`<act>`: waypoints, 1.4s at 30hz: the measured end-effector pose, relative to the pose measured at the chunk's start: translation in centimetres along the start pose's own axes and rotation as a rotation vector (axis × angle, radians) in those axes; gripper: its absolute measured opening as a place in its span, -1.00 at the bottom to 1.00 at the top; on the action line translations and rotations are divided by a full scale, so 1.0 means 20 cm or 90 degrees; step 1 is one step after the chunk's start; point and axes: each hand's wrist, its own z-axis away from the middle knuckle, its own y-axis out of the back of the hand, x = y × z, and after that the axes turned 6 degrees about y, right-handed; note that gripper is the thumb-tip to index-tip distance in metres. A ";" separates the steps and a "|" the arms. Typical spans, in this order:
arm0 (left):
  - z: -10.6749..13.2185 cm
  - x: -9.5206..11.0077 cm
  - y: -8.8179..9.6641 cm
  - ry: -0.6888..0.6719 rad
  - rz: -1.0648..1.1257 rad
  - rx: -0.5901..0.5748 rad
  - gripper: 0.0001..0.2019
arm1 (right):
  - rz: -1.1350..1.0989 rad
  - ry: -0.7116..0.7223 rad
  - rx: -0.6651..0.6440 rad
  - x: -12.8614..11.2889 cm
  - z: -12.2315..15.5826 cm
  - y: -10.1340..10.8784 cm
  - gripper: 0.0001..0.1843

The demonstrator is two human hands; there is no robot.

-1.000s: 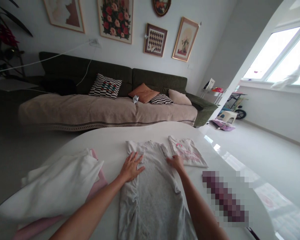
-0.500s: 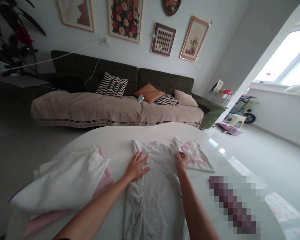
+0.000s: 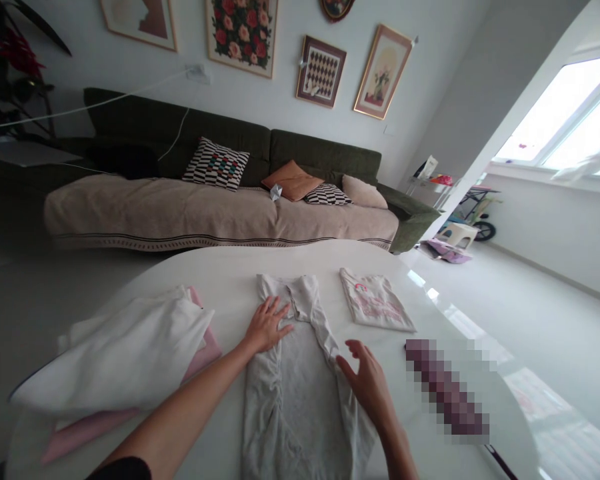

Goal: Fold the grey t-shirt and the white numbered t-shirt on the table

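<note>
A light grey garment (image 3: 295,387) lies lengthwise on the white round table (image 3: 230,273), its right sleeve side folded inward. My left hand (image 3: 267,325) rests flat on the garment's upper left part, fingers spread. My right hand (image 3: 366,379) hovers open at the garment's right edge, fingers apart, holding nothing. A folded white shirt with a pink print (image 3: 373,308) lies to the right of the grey garment.
A pile of white cloth (image 3: 125,357) over a pink piece (image 3: 80,433) lies on the table's left side. A blurred dark strip (image 3: 447,390) sits at the right. Behind the table stands a green sofa (image 3: 220,193) with cushions; open floor lies to the right.
My right hand has drawn back toward me from the garment's right shoulder, and that shoulder and sleeve now lie folded inward. My left hand has stayed in place.
</note>
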 end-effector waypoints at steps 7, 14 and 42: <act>0.00 0.01 0.00 0.006 0.002 -0.007 -0.40 | 0.101 -0.056 -0.085 0.09 0.38 0.11 -0.95; 0.00 0.01 0.01 0.009 -0.001 -0.013 -0.39 | 0.208 0.206 -0.134 -0.06 0.55 0.02 -0.68; -0.58 0.12 0.10 0.234 0.186 -0.049 -0.69 | 0.198 0.208 -0.034 0.10 0.46 -0.30 -0.15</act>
